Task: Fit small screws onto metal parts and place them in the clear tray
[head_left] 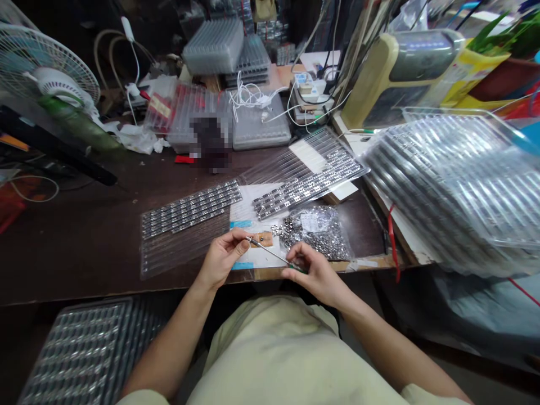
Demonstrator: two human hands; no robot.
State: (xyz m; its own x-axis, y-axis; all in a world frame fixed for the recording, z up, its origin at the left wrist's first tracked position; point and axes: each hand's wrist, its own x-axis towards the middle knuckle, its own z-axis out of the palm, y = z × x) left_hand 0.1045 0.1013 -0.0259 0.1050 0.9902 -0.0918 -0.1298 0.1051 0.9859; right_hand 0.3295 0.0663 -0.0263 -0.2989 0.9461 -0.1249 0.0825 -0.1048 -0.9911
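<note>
Green-handled metal tool (270, 254) held across both hands
Left fingers (236, 238) pinch its steel end; right fingers (297, 260) close around the green grip, over a paper sheet (253, 260) beside a bag of metal parts (316, 233) on the table (84, 253).

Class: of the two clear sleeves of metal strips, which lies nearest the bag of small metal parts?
The sleeve further right in view, just above the bag; the other lies further left.

Pale cream short-sleeved shirt (274, 354)
</note>
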